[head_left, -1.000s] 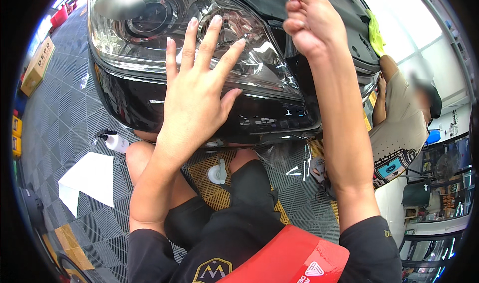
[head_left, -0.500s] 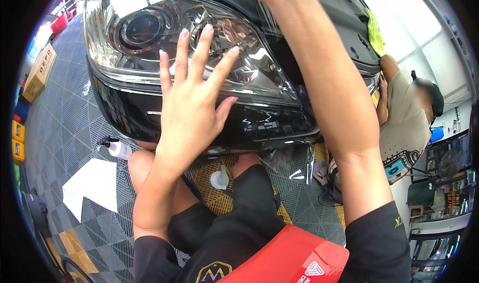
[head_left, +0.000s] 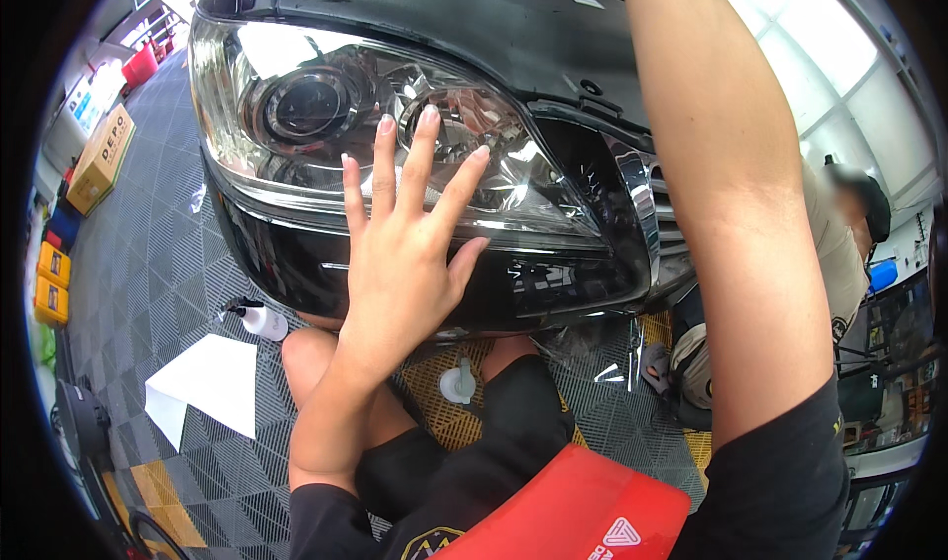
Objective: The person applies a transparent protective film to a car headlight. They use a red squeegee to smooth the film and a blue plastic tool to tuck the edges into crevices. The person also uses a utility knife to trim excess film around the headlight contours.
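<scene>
My left hand [head_left: 407, 249] lies with its fingers spread on the lower part of a car's clear headlight [head_left: 306, 111]. Nothing is held in it. Below the lamp, the hand's wrist side crosses the glossy black bumper [head_left: 281, 254]. My right arm [head_left: 736, 155] reaches up past the grille, and its hand is beyond the top edge of the picture. What that hand does is hidden. Above the headlight the black front panel of the car [head_left: 444, 27] stretches across.
A white spray bottle [head_left: 265, 321], a white sheet [head_left: 212, 382] and a pale bottle [head_left: 457, 382] are on the tiled floor by my legs. White strips [head_left: 610, 374] lie to the right. A co-worker [head_left: 839, 254] is at far right; a cardboard box [head_left: 102, 160] at far left.
My right arm has stretched further up and right, taking its hand out of view. Clear film seen hanging near it no longer shows. The left hand stays spread on the headlight.
</scene>
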